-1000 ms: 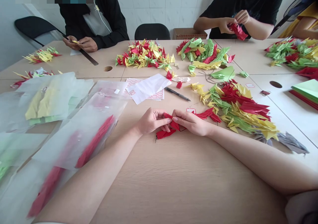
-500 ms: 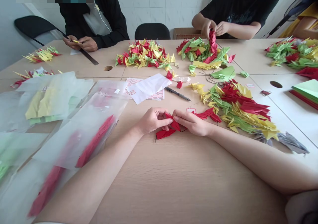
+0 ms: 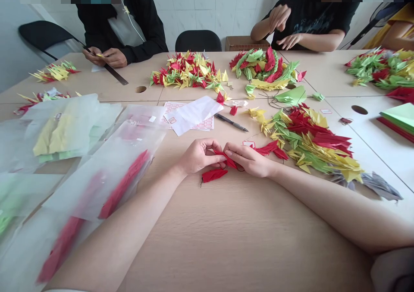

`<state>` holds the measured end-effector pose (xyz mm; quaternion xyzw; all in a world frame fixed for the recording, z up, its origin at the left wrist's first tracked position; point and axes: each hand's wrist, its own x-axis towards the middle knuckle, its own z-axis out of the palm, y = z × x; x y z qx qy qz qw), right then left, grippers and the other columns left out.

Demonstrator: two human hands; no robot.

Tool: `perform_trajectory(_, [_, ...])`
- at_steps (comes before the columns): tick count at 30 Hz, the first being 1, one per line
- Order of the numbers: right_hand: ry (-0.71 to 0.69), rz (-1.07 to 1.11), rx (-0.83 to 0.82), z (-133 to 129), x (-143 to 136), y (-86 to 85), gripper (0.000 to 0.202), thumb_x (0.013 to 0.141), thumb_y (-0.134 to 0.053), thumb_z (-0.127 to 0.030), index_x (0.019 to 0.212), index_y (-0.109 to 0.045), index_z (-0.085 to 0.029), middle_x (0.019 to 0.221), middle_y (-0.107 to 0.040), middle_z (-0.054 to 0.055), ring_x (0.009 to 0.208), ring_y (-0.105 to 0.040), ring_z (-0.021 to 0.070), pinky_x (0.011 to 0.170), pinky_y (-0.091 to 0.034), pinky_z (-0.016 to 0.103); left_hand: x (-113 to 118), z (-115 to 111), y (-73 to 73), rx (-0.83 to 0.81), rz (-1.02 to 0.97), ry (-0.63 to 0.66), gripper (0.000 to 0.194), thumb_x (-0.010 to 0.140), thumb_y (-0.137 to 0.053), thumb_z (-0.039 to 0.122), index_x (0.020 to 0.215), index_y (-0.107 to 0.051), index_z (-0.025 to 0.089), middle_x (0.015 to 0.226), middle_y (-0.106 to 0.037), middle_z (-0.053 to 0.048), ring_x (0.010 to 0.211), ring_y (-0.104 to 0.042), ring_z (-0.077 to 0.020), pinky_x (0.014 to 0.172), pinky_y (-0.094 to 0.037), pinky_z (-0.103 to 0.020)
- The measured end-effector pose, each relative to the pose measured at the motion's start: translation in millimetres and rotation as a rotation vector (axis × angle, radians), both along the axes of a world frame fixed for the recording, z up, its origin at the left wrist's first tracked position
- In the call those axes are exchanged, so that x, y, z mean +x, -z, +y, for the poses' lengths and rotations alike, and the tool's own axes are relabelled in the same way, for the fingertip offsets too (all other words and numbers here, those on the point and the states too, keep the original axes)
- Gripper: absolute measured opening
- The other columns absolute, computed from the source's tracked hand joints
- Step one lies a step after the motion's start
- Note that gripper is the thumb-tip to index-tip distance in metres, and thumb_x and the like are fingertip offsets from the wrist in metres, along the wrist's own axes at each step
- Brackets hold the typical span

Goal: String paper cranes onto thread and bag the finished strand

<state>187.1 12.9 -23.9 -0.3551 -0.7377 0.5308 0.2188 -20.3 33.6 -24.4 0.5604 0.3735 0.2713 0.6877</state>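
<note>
My left hand (image 3: 204,156) and my right hand (image 3: 244,158) meet in the middle, pinching one red folded paper crane (image 3: 230,162) between their fingertips. Its exact folds are partly covered by my fingers. Below my left hand, a second red paper piece (image 3: 214,175) lies on the table with a dark thread at its end. More dark thread loops beside my right fingers. Beyond my right hand, a row of red folded cranes (image 3: 270,149) lies next to a small red-edged label (image 3: 249,144).
Translucent bags (image 3: 129,141) holding folded paper cover the left side. A pen (image 3: 231,122) and paper sheets (image 3: 194,115) lie ahead. Heaped strings of coloured cranes (image 3: 318,141) are at right. Across the table, one person holds a small yellow piece; another has raised hands (image 3: 280,18).
My hands stay nearly in place, with the held red crane shifting slightly between the fingers. The person across at right has let go of the red crane string and lifted a hand.
</note>
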Motion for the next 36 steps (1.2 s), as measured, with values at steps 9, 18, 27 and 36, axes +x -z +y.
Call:
perform_trajectory(9, [-0.026, -0.012, -0.001, 1.3, 0.7, -0.8, 0.036, 0.103, -0.033, -0.049, 0.087, -0.046, -0.02, 0.066, -0.046, -0.004, 0.057, -0.042, 0.0102, 0.054, -0.038, 0.022, 0.2, -0.9, 2.0, -0.007, -0.015, -0.026, 0.037, 0.068, -0.085, 0.035, 0.078, -0.055, 0.014, 0.07, -0.068, 0.0, 0.068, -0.072, -0.0151, 0.064, -0.061, -0.025])
perform_trajectory(18, [-0.024, 0.001, -0.045, 1.6, 1.0, -4.2, 0.037, 0.102, -0.035, -0.052, 0.088, -0.046, -0.02, 0.065, -0.044, -0.005, 0.056, -0.042, 0.0104, 0.053, -0.037, 0.022, -1.8, -1.2, -6.7, -0.024, -0.002, -0.004, 0.03, 0.077, -0.078, 0.037, 0.084, -0.063, 0.012, 0.074, -0.07, -0.002, 0.07, -0.073, -0.0158, 0.066, -0.06, -0.023])
perform_trajectory(27, [-0.023, -0.016, 0.023, 1.8, -1.6, -8.3, 0.041, 0.102, -0.035, -0.05, 0.078, -0.044, -0.019, 0.067, -0.045, -0.003, 0.061, -0.04, 0.011, 0.059, -0.036, 0.024, -3.3, -0.5, -7.8, -0.023, -0.011, 0.002, 0.029, 0.076, -0.078, 0.037, 0.08, -0.063, 0.013, 0.07, -0.068, -0.001, 0.066, -0.072, -0.0144, 0.063, -0.059, -0.021])
perform_trajectory(36, [0.015, 0.07, 0.052, 1.3, 1.1, -1.3, 0.018, 0.099, -0.045, -0.035, 0.093, -0.049, -0.019, 0.079, -0.049, -0.001, 0.07, -0.043, 0.0127, 0.066, -0.038, 0.025, -1.0, -1.4, -2.7, 0.036, -0.072, -0.142, 0.028, 0.076, -0.077, 0.036, 0.081, -0.061, 0.013, 0.072, -0.072, -0.002, 0.066, -0.072, -0.014, 0.062, -0.059, -0.022])
